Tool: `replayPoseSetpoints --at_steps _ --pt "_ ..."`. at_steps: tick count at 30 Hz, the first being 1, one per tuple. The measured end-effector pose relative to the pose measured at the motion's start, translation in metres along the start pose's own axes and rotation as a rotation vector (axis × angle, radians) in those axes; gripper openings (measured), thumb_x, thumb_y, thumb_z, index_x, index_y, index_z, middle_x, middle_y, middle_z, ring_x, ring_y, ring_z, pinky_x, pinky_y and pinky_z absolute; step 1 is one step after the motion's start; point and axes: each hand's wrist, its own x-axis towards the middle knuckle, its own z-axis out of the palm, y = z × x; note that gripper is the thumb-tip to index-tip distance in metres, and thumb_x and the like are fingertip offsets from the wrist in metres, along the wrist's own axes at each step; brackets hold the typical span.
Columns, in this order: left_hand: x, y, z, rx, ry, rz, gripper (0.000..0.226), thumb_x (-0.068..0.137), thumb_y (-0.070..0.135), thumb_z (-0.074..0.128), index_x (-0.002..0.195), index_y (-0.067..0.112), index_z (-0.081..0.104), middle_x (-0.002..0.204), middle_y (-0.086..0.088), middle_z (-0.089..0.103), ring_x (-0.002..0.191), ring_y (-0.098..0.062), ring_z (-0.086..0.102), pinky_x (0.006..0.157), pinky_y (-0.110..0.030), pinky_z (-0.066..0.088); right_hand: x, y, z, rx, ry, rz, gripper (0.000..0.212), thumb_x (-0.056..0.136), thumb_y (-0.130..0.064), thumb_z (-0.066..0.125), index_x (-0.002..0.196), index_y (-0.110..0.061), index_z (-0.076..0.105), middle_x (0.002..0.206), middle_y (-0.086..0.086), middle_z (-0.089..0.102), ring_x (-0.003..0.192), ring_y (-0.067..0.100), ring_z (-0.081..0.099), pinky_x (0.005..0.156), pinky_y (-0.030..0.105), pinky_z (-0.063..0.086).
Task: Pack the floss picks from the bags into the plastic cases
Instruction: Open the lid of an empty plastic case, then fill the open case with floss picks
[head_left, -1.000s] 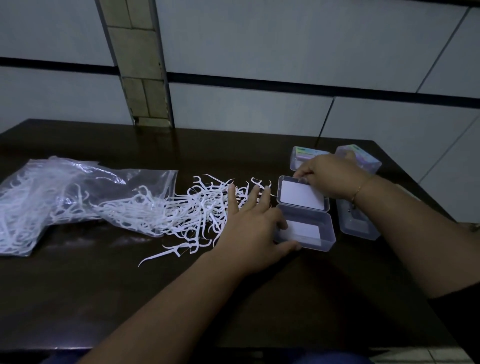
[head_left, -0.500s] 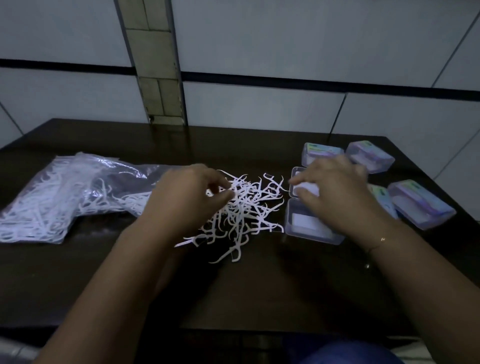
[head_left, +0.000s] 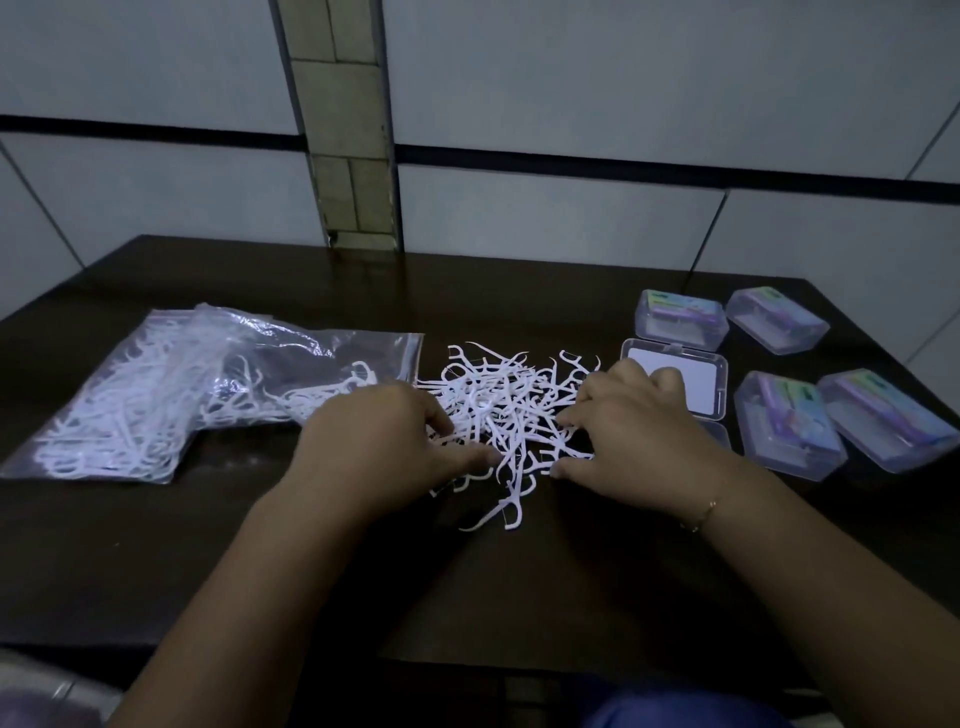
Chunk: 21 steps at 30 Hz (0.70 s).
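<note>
Glossy dark wood table (head_left: 519, 291), clear crinkly plastic bag (head_left: 291, 353), matt white plastic picks (head_left: 498, 410), transp. cases (head_left: 680, 319).

Your 2 forearms reach forward and angle inward, palms down. Your left hand (head_left: 384, 441) has its fingers curled, thumb stretched toward the middle — your right hand (head_left: 631, 431) mirrors it, fingers bent down.

White floss picks (head_left: 498, 410); clear bag (head_left: 208, 384); dark brown table (head_left: 467, 582).
</note>
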Motion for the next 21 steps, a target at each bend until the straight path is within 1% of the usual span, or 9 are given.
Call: replayPoseSetpoints --at_steps 1,3,7,10,12,13,15,17,21 --pt "0.000 0.006 0.004 0.059 0.019 -0.016 0.074 0.056 0.089 0.049 0.099 0.033 0.068 0.093 0.012 0.062 0.083 -0.009 0.060 0.072 -0.028 0.048 0.002 0.000 -0.001 -0.010 -0.011 0.006 0.055 0.084 -0.065 0.048 0.128 -0.032 0.055 0.124 -0.005 0.046 0.121 0.017 0.030 0.095 0.039 0.024" --pt "0.001 0.015 0.012 0.136 0.071 -0.035 0.079 0.057 0.091 0.046 0.101 0.028 0.066 0.107 0.008 0.059 0.092 -0.013 0.060 0.073 -0.029 0.043 0.005 -0.001 -0.002 -0.019 -0.028 0.005 0.057 0.084 -0.067 0.045 0.129 -0.032 0.054 0.124 -0.003 0.046 0.121 0.018 0.031 0.096 0.040 0.025" --pt "0.010 0.021 0.028 0.146 0.119 -0.034 0.064 0.075 0.075 0.052 0.110 0.022 0.061 0.116 0.002 0.056 0.098 -0.019 0.059 0.081 -0.033 0.043 0.008 -0.004 -0.002 0.020 -0.017 -0.014 0.046 0.088 -0.060 0.047 0.122 -0.033 0.060 0.119 -0.005 0.049 0.119 0.017 0.033 0.094 0.039 0.024" --pt "0.015 0.021 0.033 0.123 0.177 0.002 0.036 0.086 0.054 0.055 0.101 0.023 0.066 0.107 0.002 0.061 0.089 -0.018 0.061 0.076 -0.031 0.045 0.008 -0.004 0.001 0.010 0.048 -0.048 0.033 0.092 -0.047 0.048 0.110 -0.028 0.068 0.110 -0.006 0.053 0.114 0.017 0.035 0.090 0.038 0.024" --pt "0.019 0.019 0.035 0.143 0.211 0.024 0.029 0.090 0.047 0.052 0.096 0.024 0.069 0.099 0.003 0.063 0.084 -0.018 0.061 0.072 -0.030 0.045 0.008 -0.005 0.005 -0.038 0.090 -0.046 0.028 0.092 -0.042 0.050 0.104 -0.026 0.070 0.107 -0.006 0.056 0.111 0.018 0.038 0.087 0.038 0.023" --pt "0.020 0.019 0.035 0.155 0.209 0.026 0.029 0.091 0.045 0.051 0.094 0.024 0.070 0.095 0.003 0.064 0.081 -0.018 0.062 0.070 -0.030 0.045 0.008 -0.006 0.007 -0.076 0.138 -0.064 0.024 0.090 -0.039 0.054 0.096 -0.025 0.072 0.101 -0.005 0.058 0.106 0.019 0.042 0.081 0.037 0.022" --pt "0.021 0.019 0.034 0.177 0.208 0.034 0.026 0.091 0.040 0.051 0.090 0.024 0.071 0.088 0.003 0.064 0.076 -0.017 0.061 0.065 -0.028 0.043 0.007 -0.005 0.012 -0.180 0.209 -0.095 0.012 0.075 -0.032 0.072 0.069 -0.022 0.073 0.076 -0.003 0.060 0.086 0.022 0.051 0.067 0.034 0.013" --pt "0.021 0.019 0.033 0.189 0.229 0.055 0.025 0.090 0.035 0.050 0.086 0.024 0.072 0.083 0.003 0.063 0.072 -0.016 0.061 0.063 -0.027 0.042 0.007 -0.002 0.012 -0.225 0.230 -0.087 0.016 0.060 -0.027 0.081 0.053 -0.019 0.069 0.061 -0.002 0.056 0.070 0.023 0.053 0.063 0.032 0.012" --pt "0.019 0.016 0.027 0.164 0.264 0.094 0.026 0.091 0.038 0.051 0.089 0.024 0.073 0.085 0.004 0.064 0.071 -0.015 0.060 0.063 -0.027 0.044 0.002 0.006 0.002 -0.302 0.282 -0.064 0.014 0.062 -0.027 0.079 0.056 -0.019 0.069 0.065 -0.001 0.058 0.072 0.024 0.054 0.066 0.034 0.019"
